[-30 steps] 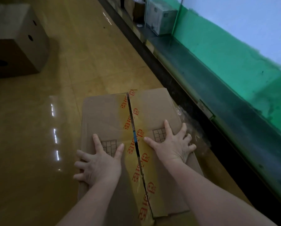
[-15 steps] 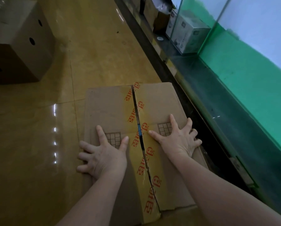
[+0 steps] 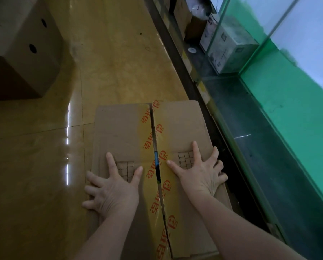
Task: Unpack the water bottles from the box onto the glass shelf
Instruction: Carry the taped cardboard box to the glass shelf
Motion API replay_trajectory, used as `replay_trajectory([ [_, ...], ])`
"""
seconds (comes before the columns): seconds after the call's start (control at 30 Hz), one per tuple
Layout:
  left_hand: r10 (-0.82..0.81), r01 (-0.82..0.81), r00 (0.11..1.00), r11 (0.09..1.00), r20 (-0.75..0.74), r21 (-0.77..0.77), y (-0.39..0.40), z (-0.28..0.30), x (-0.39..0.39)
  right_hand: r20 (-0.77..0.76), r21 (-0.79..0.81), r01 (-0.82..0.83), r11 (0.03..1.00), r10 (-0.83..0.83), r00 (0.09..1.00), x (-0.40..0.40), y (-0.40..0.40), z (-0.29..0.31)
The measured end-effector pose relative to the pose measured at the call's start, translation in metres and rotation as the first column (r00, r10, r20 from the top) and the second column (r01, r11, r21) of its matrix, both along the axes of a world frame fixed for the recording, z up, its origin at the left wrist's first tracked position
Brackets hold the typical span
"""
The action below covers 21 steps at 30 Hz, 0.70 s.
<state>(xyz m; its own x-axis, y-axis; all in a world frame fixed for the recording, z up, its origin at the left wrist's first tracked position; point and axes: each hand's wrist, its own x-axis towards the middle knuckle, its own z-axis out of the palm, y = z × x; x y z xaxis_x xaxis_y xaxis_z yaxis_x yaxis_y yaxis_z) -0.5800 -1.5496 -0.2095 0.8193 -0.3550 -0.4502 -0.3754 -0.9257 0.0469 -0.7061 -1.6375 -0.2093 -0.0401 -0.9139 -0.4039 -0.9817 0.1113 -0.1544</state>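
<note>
**Both hands flat on the taped box beside the glass shelf**

The box (image 3: 175,132) lies on the tan floor (image 3: 35,166), its top flaps down and meeting at a centre seam run over by yellow tape (image 3: 151,175) with red print. The tape looks split along the seam, and a thin dark gap shows between the 2 flaps. No bottles can be seen; the box's inside is hidden.

The left hand (image 3: 112,190) rests palm-down on the left flap, fingers straight and spread, the outer fingers reaching the box's left edge. The thumb lies beside a small printed grid (image 3: 127,170). The right hand (image 3: 200,173) rests the same way on the right flap, fingers splayed, outer fingers at the right edge, a second grid (image 3: 185,159) under the forefinger. Neither hand grips anything.

Just right of the box runs a dark base strip, and beyond it the glass shelf (image 3: 269,128), low and greenish. At its far end stands a pale carton (image 3: 230,47) behind glass. At far left on the floor sits a second box (image 3: 27,47) with round holes in its side.
</note>
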Motion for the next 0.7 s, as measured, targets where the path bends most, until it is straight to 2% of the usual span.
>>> replay_trajectory([
  [0.27, 0.014, -0.014, 1.000, 0.999, -0.004, 0.038, 0.000, 0.006, -0.001, -0.004, 0.049, 0.014, 0.999, -0.014, 1.000, -0.001, 0.000, 0.003],
  [0.7, 0.011, -0.011, 1.000, 0.989, 0.001, -0.150, 0.011, 0.008, -0.001, 0.074, -0.044, 0.004, 0.999, -0.001, 0.997, -0.006, 0.005, 0.003],
])
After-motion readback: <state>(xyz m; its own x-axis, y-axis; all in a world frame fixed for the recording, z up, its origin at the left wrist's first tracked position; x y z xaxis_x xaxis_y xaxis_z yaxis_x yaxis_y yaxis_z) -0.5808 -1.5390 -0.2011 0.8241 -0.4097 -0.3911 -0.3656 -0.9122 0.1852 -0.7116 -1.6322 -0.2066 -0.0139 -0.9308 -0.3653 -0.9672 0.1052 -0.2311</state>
